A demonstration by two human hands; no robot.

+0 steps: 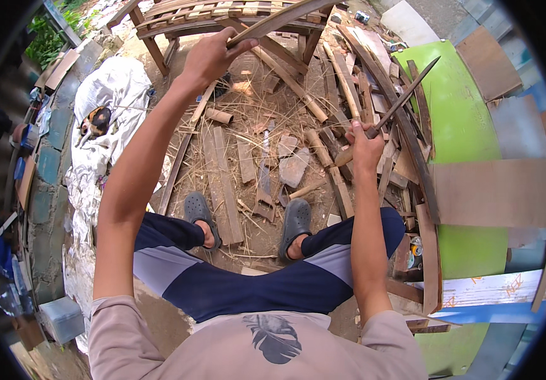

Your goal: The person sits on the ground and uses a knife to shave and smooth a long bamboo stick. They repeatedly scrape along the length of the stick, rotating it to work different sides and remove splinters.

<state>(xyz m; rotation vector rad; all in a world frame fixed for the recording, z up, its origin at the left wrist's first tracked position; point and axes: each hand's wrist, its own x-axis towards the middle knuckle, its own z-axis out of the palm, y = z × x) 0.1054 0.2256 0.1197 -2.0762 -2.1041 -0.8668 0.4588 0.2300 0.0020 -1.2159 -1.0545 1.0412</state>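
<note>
Raised at the upper left, my left hand (213, 57) is closed around the end of a long bamboo strip (279, 20), which runs up and to the right out of view. My right hand (367, 147) grips a knife on the right side, above the wood pile. The knife's narrow dark blade (407, 96) tapers to a point at the upper right, and its wooden handle (344, 157) sticks out below my fist. Blade and strip are apart. Between my feet lie wood pieces, thin shavings and a saw-like metal blade (264, 168).
A slatted bamboo bench (222, 11) stands ahead. Wood and bamboo scraps (349, 82) pile up at the right, beside a green panel (469, 101). On the left, a calico cat (97, 120) lies on a white cloth (121, 82) next to a low block wall (48, 164).
</note>
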